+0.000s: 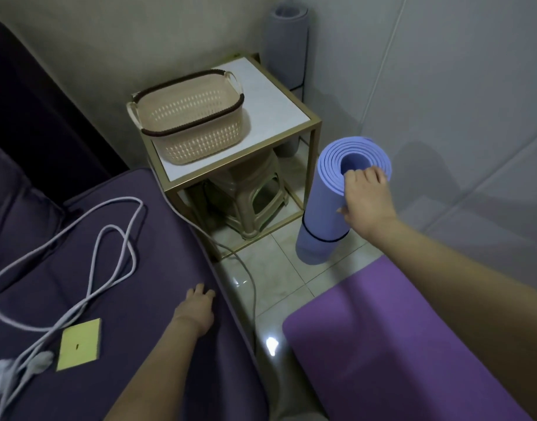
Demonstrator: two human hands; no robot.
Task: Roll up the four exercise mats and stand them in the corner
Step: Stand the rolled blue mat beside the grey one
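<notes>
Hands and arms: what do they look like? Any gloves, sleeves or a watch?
No gloves: the left hand and right hand are bare. Both forearms are bare too, with no sleeve in view. Neither wrist has a watch or bracelet, and no ring shows on the fingers that can be seen.

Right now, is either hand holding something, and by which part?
The right hand holds the rolled blue mat by its top rim. The left hand holds nothing.
</notes>
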